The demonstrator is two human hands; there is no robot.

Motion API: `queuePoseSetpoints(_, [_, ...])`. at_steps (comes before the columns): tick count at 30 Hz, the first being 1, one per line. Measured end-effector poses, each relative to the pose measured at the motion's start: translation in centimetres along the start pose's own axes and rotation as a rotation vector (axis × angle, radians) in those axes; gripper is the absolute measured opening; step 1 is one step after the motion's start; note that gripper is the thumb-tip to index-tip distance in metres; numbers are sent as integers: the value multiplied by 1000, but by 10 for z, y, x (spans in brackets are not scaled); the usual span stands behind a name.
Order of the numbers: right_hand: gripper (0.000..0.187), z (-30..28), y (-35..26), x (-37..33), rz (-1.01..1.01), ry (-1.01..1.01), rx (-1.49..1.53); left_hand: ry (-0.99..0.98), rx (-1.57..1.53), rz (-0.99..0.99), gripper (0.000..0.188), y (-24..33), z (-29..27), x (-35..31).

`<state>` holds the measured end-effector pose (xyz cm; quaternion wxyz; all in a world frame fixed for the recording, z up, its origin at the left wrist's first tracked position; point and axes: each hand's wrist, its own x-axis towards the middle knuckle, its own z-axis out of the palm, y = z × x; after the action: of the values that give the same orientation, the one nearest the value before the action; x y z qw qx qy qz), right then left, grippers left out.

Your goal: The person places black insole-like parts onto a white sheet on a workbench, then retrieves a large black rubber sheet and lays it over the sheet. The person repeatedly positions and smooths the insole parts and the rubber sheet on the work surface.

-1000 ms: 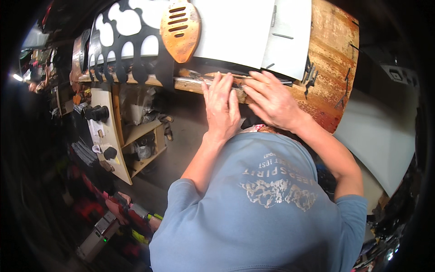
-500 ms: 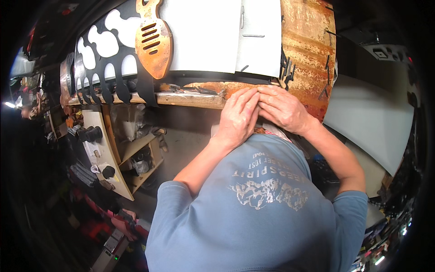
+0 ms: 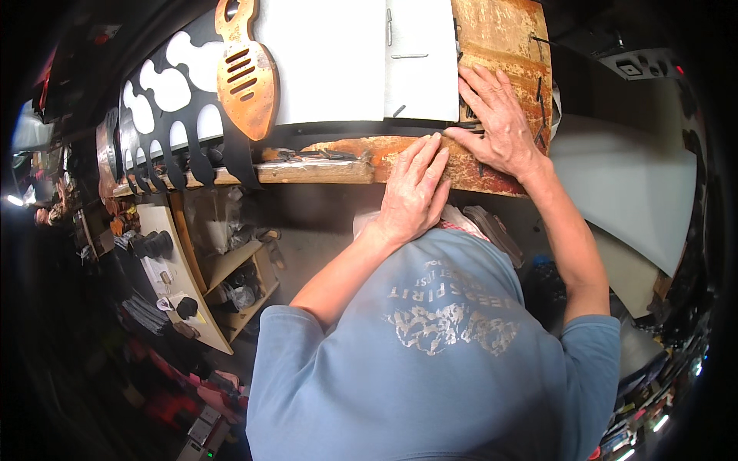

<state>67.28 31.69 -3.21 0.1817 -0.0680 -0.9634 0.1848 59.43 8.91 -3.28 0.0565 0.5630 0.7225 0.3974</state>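
My left hand [image 3: 416,187] lies with its fingers stretched out over the near edge of a worn, rust-brown board [image 3: 498,34]. Just right of it, my right hand [image 3: 501,127] has its fingers spread and thumb apart. It reaches over the board beside the white sheet [image 3: 421,58]. Small dark strips [image 3: 470,114] lie by its fingers and partly under them; whether it touches them I cannot tell. More thin dark strips [image 3: 409,55] rest on the white sheet. I see nothing held in either hand.
Left on the bench lies an orange-brown slotted plate [image 3: 250,79], over a black sheet with cut-out shapes [image 3: 182,146] that hangs past the wooden front edge [image 3: 323,172]. A shelf unit [image 3: 201,296] stands below left. A pale grey panel [image 3: 626,196] is at the right.
The hands, close together before at the board's near edge, are now apart. My right hand has moved away and spread its fingers over the board; my left hand has stayed near the edge.
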Motion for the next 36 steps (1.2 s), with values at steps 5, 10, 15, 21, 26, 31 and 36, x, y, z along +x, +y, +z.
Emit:
queuePoseSetpoints(5, [52, -12, 17, -20, 5, 37, 64, -20, -15, 17, 57, -2, -1, -2])
queuePoseSetpoints(10, [96, -15, 23, -3, 13, 126, 39, -19, -30, 50, 54, -1, 0, 1])
queuePoseSetpoints(15, [104, -11, 41, 31, -33, -123, 96, -46, -56, 91, 53, 1, 7, 6])
queuePoseSetpoints(21, [71, -21, 48, 11, -166, -140, 80, -57, -66, 63, 53, 1, 7, 8])
queuePoseSetpoints(26, [43, -23, 54, 27, -182, 135, 205, -66, -76, 80, 54, 1, 6, 12])
queuePoseSetpoints(31, [51, 1, 35, 34, -54, 78, -7, -106, -66, 138, 66, 3, 16, 20])
queuePoseSetpoints(36, [38, -21, 46, 6, -175, -20, 96, -151, -29, 149, 88, 9, 26, 34])
